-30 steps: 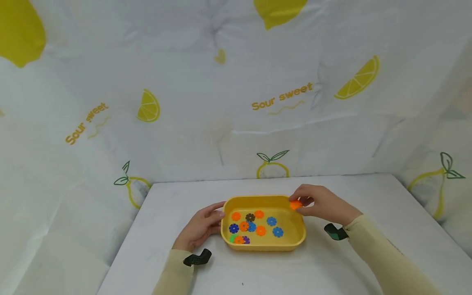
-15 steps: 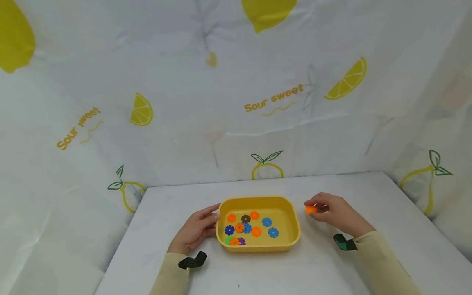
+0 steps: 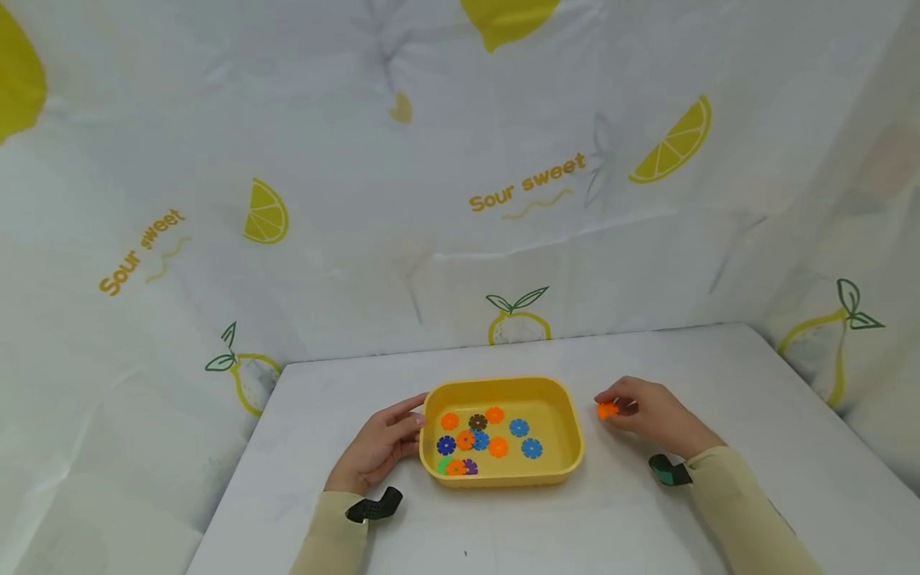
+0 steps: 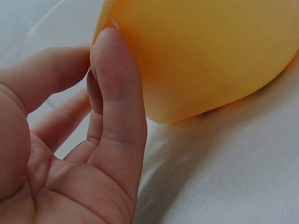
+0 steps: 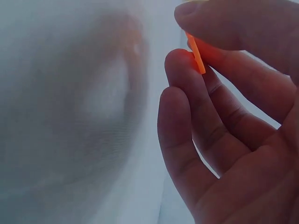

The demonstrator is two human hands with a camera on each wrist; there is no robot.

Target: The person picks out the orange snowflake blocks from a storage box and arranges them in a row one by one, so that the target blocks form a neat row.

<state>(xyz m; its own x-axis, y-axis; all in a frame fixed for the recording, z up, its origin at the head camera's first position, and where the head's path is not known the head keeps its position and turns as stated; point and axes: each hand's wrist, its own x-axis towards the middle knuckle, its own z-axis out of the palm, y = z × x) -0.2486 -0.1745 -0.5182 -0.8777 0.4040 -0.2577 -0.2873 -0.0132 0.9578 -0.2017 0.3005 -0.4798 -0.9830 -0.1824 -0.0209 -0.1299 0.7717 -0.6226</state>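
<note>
A shallow yellow tray stands on the table in the head view, with several plastic snowflake discs inside it. My left hand grips the tray's left wall; in the left wrist view the thumb lies against one side of the wall and a finger meets it from the other. To the right of the tray, my right hand pinches an orange snowflake disc. Seen edge-on in the right wrist view, that orange disc sits between thumb and fingers, partly hidden by them.
Inside the tray lie a brown disc, light blue discs, a dark blue disc and several orange ones, some overlapping. The white table meets a lemon-printed cloth backdrop behind the tray.
My right hand has moved from over the tray's right rim to beyond its right side, carrying the orange snowflake disc. My left hand keeps its grip on the tray. The head view has shifted slightly.
</note>
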